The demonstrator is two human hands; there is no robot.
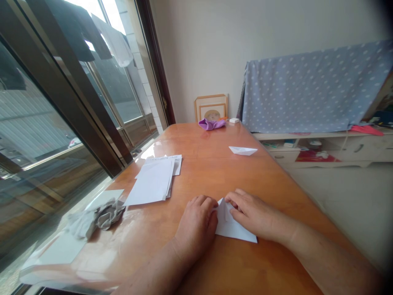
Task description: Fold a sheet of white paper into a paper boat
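A folded sheet of white paper [233,227] lies on the wooden table, its point toward me and its upper part under my fingers. My left hand [196,221] curls over the sheet's left edge. My right hand [254,215] comes in from the right, with its fingertips pressing on the upper fold. The two hands nearly meet above the paper, hiding its top. To the left of my left hand lies a stack of white paper sheets [152,182].
A small white paper boat [242,150] sits farther up the orange wooden table [211,164]. A crumpled grey cloth [104,215] lies near the glass window on the left. A purple cloth [211,124], framed pictures [211,107] and a small white box [233,120] stand at the far end.
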